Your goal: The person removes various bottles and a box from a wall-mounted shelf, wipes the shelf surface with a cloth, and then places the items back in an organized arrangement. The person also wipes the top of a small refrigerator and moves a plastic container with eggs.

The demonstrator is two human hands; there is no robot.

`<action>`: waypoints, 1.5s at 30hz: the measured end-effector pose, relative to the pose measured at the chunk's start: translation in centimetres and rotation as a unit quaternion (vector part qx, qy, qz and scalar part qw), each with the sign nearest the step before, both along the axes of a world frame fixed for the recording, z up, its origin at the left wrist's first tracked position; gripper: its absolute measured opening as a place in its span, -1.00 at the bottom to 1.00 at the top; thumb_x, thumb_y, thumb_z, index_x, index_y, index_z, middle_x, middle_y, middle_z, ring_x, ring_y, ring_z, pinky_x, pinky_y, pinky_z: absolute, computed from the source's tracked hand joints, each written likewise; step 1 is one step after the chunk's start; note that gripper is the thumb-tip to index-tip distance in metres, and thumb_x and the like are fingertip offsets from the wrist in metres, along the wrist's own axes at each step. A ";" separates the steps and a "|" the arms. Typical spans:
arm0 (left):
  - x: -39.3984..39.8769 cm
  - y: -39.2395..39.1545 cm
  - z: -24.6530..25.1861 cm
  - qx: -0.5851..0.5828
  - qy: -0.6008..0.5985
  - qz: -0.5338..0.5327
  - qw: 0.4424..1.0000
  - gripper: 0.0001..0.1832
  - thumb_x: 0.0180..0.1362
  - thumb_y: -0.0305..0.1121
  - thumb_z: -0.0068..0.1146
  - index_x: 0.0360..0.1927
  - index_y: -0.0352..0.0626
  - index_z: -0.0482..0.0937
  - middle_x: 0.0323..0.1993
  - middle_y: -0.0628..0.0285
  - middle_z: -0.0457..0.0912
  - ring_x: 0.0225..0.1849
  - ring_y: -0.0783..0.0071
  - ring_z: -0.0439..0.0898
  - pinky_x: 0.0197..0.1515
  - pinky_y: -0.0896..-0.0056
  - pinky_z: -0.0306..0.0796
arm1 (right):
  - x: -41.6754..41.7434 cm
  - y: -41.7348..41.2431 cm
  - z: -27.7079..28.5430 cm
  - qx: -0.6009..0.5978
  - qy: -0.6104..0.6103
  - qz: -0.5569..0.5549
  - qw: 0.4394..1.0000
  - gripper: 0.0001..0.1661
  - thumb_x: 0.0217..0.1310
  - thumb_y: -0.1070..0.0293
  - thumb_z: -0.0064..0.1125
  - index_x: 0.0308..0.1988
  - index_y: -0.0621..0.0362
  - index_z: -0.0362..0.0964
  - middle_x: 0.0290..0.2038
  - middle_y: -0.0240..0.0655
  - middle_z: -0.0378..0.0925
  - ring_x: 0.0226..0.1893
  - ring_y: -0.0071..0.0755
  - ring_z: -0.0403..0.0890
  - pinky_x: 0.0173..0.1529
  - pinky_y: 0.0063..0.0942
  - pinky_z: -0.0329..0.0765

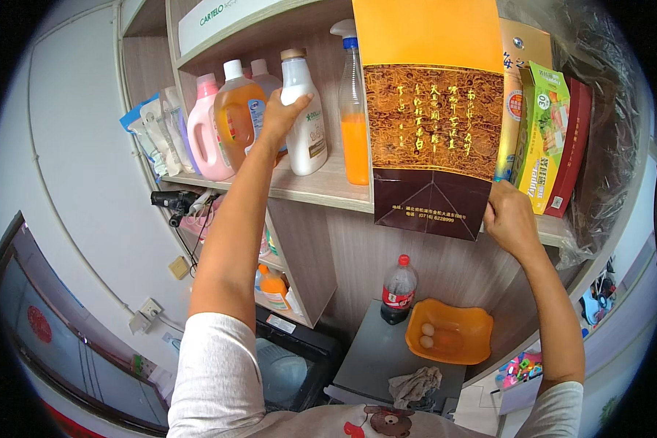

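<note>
My left hand (281, 117) is wrapped around the upper part of a white plastic bottle (309, 137) with a gold cap, on the wooden shelf (328, 183). Close to its left stand an amber detergent bottle (235, 117) and a pink jug with a handle (207, 142). My right hand (509, 216) pinches the lower right edge of an orange and brown paper bag (432, 117), which bears writing and hangs over the shelf's front. Behind that bag's left edge is a spray bottle (353, 142) of orange liquid. The fingers of my right hand are partly hidden.
Right of the bag stand a green and yellow carton (545, 137) and a dark red box (575, 148), beside clear plastic wrap (602, 120). Below, a grey cabinet top (367, 350) bears a cola bottle (398, 293), an orange basin (471, 334) with two eggs, and a rag (414, 386).
</note>
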State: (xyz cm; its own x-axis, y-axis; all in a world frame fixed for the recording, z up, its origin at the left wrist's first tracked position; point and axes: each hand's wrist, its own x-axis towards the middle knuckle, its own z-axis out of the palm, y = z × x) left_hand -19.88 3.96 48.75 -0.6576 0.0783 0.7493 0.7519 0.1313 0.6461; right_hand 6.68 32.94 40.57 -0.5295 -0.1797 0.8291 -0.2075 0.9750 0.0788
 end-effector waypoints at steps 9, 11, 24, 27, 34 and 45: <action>2.3 1.7 -5.5 -0.059 0.051 0.222 0.972 -0.28 -0.34 -0.25 0.21 -0.11 -0.25 0.06 -0.29 -0.08 0.40 -0.24 0.12 0.43 -0.22 0.31 0.30 | 0.4 -0.4 0.4 -0.002 -0.007 -0.023 1.000 -0.93 -0.26 0.53 -0.07 -0.65 0.27 0.21 -0.65 -0.14 0.28 -0.54 -0.11 0.35 -0.45 -0.28 0.29; 1.9 2.1 -5.2 -0.067 -0.009 0.217 0.974 -0.28 -0.34 -0.23 0.22 -0.13 -0.24 0.07 -0.31 -0.08 0.41 -0.25 0.12 0.43 -0.22 0.30 0.30 | 0.3 -0.3 0.2 -0.002 -0.006 -0.014 1.000 -0.92 -0.27 0.53 -0.07 -0.65 0.27 0.20 -0.65 -0.13 0.28 -0.54 -0.10 0.35 -0.46 -0.28 0.29; -1.5 2.9 -4.7 -0.120 -0.045 0.207 0.970 0.08 -0.37 -0.11 0.25 0.07 -0.33 -0.26 -0.20 -0.19 0.34 -0.15 0.06 0.37 -0.12 0.32 0.25 | 0.1 -0.2 0.1 -0.005 0.000 -0.011 1.000 -0.93 -0.28 0.56 -0.09 -0.65 0.30 0.18 -0.65 -0.10 0.27 -0.54 -0.06 0.34 -0.46 -0.27 0.28; -2.0 2.3 -5.0 -0.142 -0.029 0.194 0.970 0.10 -0.34 -0.07 0.22 0.08 -0.30 -0.34 -0.16 -0.21 0.31 -0.11 0.04 0.34 -0.09 0.30 0.22 | -0.1 0.0 -0.1 -0.013 -0.004 -0.012 1.000 -0.93 -0.28 0.55 -0.10 -0.66 0.30 0.18 -0.65 -0.09 0.27 -0.54 -0.06 0.33 -0.46 -0.26 0.27; 0.7 2.3 -4.9 -0.161 0.001 0.291 0.943 -0.07 -0.20 -0.01 0.07 0.07 -0.32 -0.20 -0.16 -0.15 0.31 -0.12 0.03 0.33 -0.11 0.19 0.20 | -0.3 0.2 -0.1 -0.010 0.005 0.001 1.000 -0.92 -0.29 0.54 -0.09 -0.66 0.29 0.19 -0.65 -0.09 0.26 -0.54 -0.05 0.33 -0.46 -0.25 0.28; 8.1 7.0 -6.7 -0.029 0.165 0.082 0.983 -0.27 -0.21 0.01 0.07 -0.10 -0.42 0.21 -0.27 -0.07 0.41 -0.16 0.12 0.36 -0.12 0.31 0.22 | -0.1 0.0 -0.1 -0.011 0.009 -0.008 1.000 -0.93 -0.26 0.53 -0.10 -0.62 0.30 0.20 -0.61 -0.04 0.27 -0.52 0.02 0.34 -0.44 -0.23 0.28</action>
State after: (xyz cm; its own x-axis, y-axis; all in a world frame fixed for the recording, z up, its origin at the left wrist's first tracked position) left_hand -11.76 10.94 42.02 -0.3875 0.0407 0.9210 0.8848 0.2968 0.3592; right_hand 6.60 32.98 40.46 -0.5169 -0.1528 0.8423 -0.1903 0.9798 0.0609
